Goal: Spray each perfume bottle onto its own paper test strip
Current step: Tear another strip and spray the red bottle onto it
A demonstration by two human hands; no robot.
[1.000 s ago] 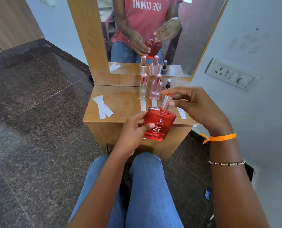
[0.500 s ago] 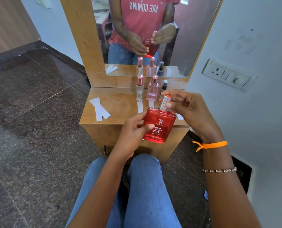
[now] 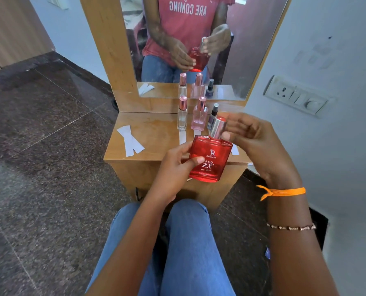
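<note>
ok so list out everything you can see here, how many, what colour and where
red bottle: one, red, silver cap, held above the table's front edge
clear bottle: one, clear, pink cap, back of the table
pink bottle: one, pink, right of the clear bottle
dark bottle: one, dark, black top, right of the pink bottle
loose strips: two, white, crossed, table's left side
strips by bottles: at least three, white, partly hidden
table: one, wooden
mirror: one, wood-framed, behind the table
switch plate: one, white, right wall
left hand: holds the red bottle's body
right hand: fingers pinch the cap
</note>
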